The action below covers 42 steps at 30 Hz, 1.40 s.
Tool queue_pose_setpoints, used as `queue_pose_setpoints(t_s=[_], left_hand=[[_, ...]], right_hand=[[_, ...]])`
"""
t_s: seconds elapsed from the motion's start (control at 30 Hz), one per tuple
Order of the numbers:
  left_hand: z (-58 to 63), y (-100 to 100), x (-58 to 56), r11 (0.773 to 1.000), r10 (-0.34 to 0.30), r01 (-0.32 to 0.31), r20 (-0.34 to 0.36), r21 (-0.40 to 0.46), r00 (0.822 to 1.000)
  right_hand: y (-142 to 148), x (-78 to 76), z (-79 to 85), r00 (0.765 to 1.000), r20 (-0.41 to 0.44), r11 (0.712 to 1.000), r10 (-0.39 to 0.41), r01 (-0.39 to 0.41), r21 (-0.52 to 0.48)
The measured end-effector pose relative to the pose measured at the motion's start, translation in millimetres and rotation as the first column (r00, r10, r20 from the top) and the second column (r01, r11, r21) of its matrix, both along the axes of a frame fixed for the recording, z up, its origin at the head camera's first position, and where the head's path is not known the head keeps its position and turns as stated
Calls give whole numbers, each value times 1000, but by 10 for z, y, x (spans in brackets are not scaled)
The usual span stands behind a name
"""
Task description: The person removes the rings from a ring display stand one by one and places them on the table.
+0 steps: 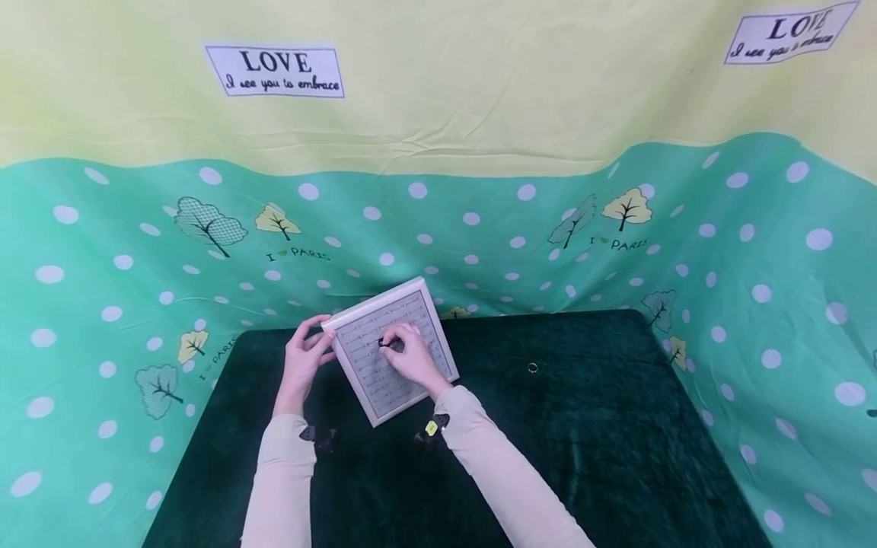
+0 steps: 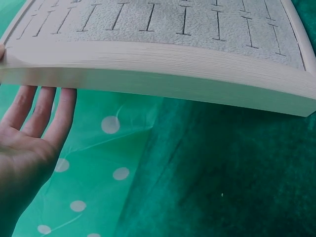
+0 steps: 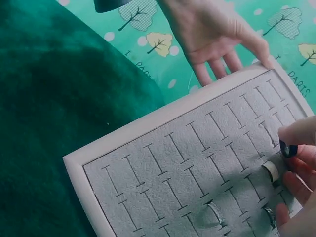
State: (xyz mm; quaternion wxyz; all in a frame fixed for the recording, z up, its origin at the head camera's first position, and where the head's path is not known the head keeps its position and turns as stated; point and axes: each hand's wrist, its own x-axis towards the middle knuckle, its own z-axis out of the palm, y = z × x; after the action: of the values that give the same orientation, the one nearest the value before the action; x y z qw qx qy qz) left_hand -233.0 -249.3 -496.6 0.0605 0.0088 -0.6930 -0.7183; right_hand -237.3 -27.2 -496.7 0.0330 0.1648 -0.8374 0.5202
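Note:
A ring display tray (image 1: 352, 376) with a pale frame and a grey slotted pad is held tilted above the dark green cloth. My left hand (image 1: 304, 361) grips its upper left corner, thumb on the frame and fingers underneath, as the left wrist view also shows. Between thumb and fingers, my right hand (image 1: 414, 361) pinches a black ring (image 3: 288, 149) close over the pad. Beside those fingers, a smooth pale band (image 3: 271, 171) sits in a slot. Two more rings stand in the pad, a silvery one (image 3: 216, 213) and a darker one (image 3: 270, 216) partly behind a finger.
A thin gold-coloured ring (image 1: 532, 367) lies on the green velvet cloth (image 1: 548, 441) right of the tray. Behind and beside the table hangs a green and yellow curtain (image 1: 473, 243) with dots and trees. A dark wrist device (image 1: 432, 430) sits at the right cuff.

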Motion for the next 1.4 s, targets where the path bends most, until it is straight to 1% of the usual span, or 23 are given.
queue_pose_setpoints(t_s=[0.1,0.17,0.27,0.33,0.43,0.6,0.67,0.73,0.83,0.9,1.13,1.27,1.4], left_hand=[[20,15,18,1000,-2,2,25,1,1000],[59,31,40,1000,-5,5,37,9,999],[140,59,80,1000,-22,21,37,20,999],[185,71,96,999,-29,29,26,24,999],[189,66,87,999,-32,32,22,24,999],[69,34,13,1000,-17,16,26,24,1000],[25,27,-7,1000,-7,7,14,23,1000],[0,25,-15,1000,1,-1,2,20,1000],[-14,21,-12,1000,2,-1,-9,23,1000],[-7,17,-4,1000,-1,1,-11,28,1000],[247,80,133,999,-27,27,16,29,999],[236,80,130,999,-29,28,17,30,999],[223,84,117,999,-38,37,16,35,999]], right_hand=[[31,33,-25,999,34,998,-6,8,-58],[49,69,-36,998,67,994,-15,22,-110],[69,113,-59,993,113,982,-32,52,-181],[77,131,-73,990,133,976,-40,67,-206],[93,151,-97,988,144,973,-53,84,-215],[117,156,-145,992,111,971,-63,87,-223],[131,156,-157,993,99,971,-58,80,-227],[150,158,-166,996,80,970,-51,68,-233],[187,166,-173,996,72,969,-44,60,-240],[215,167,-180,996,74,968,-49,65,-241],[340,172,-233,993,76,970,-95,110,-217],[433,180,-261,988,96,972,-124,141,-188],[538,167,-319,984,91,970,-151,165,-177]])
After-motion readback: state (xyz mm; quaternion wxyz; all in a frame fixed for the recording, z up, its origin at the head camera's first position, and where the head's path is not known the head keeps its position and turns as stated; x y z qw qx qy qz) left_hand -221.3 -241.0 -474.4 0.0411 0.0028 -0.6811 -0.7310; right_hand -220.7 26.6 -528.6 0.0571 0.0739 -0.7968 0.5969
